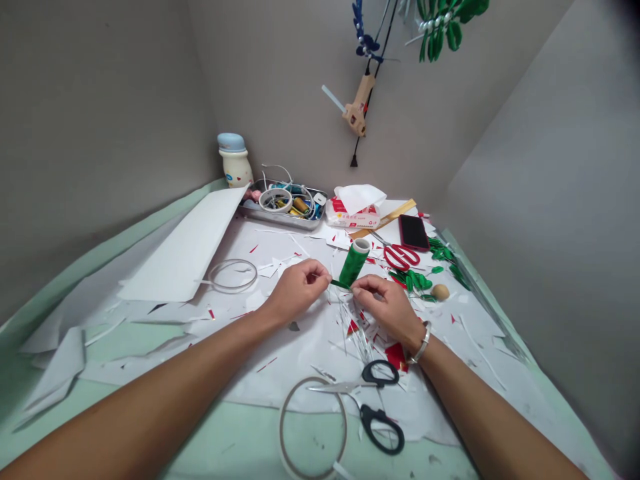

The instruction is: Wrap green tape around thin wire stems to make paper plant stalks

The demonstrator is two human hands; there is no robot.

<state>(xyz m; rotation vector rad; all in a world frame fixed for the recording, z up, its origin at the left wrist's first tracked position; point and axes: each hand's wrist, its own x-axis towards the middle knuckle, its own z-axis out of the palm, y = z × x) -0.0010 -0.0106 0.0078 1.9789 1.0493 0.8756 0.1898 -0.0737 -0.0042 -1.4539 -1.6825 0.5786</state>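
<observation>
My left hand and my right hand meet above the paper-strewn table, and their fingertips pinch a short green-wrapped stem from either side. Just behind that stem stands a spool of green thread, tilted and apparently touching neither hand. A metal bangle circles my right wrist. Thin white strips and red scraps lie below my hands. Green leaves lie beyond my right hand, close to red-handled scissors.
Black-handled scissors and a clear tape ring lie near the front. At the back are a metal tray of oddments, a jar, a tissue pack and a phone. A glue gun hangs on the wall.
</observation>
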